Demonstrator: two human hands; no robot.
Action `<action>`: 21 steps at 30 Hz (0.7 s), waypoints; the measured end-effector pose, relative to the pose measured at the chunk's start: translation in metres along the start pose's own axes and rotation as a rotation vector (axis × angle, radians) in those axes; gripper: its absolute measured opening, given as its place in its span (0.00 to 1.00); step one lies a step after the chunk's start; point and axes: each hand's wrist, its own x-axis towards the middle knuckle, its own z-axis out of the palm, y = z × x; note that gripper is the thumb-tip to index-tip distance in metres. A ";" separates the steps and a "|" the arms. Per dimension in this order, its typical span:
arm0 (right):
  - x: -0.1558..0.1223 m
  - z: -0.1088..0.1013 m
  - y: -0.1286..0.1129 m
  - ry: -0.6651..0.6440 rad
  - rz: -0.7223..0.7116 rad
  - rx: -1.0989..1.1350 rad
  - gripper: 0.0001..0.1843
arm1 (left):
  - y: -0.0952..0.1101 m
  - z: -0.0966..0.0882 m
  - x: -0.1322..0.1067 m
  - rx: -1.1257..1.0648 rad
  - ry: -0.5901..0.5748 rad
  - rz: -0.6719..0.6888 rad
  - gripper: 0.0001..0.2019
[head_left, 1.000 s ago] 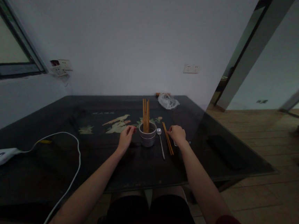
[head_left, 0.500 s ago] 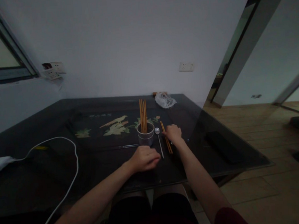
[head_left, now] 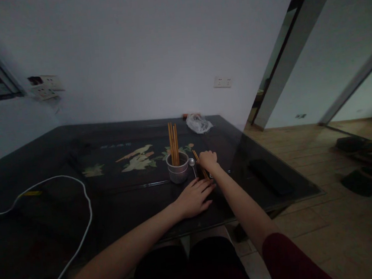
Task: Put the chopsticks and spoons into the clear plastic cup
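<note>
My left hand (head_left: 196, 197) lies palm down with fingers spread, its fingertips over the lower ends of a metal spoon (head_left: 193, 167) and wooden chopsticks (head_left: 203, 172) on the table. Curled at the chopsticks' upper part is my right hand (head_left: 208, 160), its fingers closed; what they hold, if anything, is hidden. Just left of the spoon's round bowl stands a grey metal cup (head_left: 178, 174). Several upright chopsticks (head_left: 174, 144) rise out of this cup.
The dark glossy table (head_left: 124, 214) has a bird-and-flower picture (head_left: 138, 159). A crumpled clear plastic bag (head_left: 198, 124) lies near the wall. A flat black object (head_left: 270, 176) is at right, a white cable (head_left: 89, 204) at left. A wall socket (head_left: 222, 82) is behind.
My left hand has moved right from beside the cup and uncurled, now covering the lower ends of the spoon and chopsticks. My right hand stays by the chopsticks. The view has shifted slightly.
</note>
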 end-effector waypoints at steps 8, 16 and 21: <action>0.017 0.003 -0.006 -0.105 -0.017 -0.032 0.20 | -0.003 0.002 0.000 -0.042 -0.045 -0.021 0.25; 0.023 0.002 -0.009 -0.148 0.002 0.017 0.20 | -0.002 0.002 -0.001 -0.049 -0.021 -0.028 0.24; 0.026 -0.004 -0.002 -0.136 0.044 0.097 0.24 | -0.001 -0.002 -0.001 -0.028 0.001 -0.032 0.21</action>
